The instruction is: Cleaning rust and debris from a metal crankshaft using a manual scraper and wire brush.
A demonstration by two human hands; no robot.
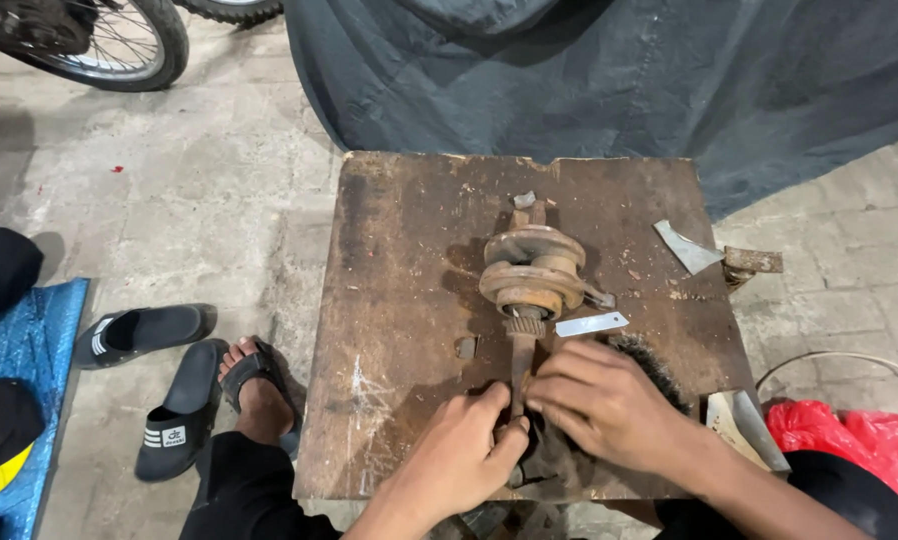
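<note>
Your rusty crankshaft point(529, 275) lies near the middle of the worn wooden board point(399, 260), its shaft pointing to 6 o'clock, straight at you. Your left hand point(464, 450) curls its fingers around the shaft's near end from 7 o'clock, thumb pressed against it. Your right hand point(604, 400) comes in from 4 o'clock, fingers bent and closed on the same shaft end over a dark rag point(554, 455). A small metal strip point(591, 324) sits just beside the crankshaft at 3 o'clock, and a bent metal scrap point(687, 247) lies farther out at 2 o'clock. Off the board at 9 o'clock, your foot point(259, 395) rests in a sandal beside two black slippers point(164, 375). A dark tarp point(609, 80) hangs at 12 o'clock.
</note>
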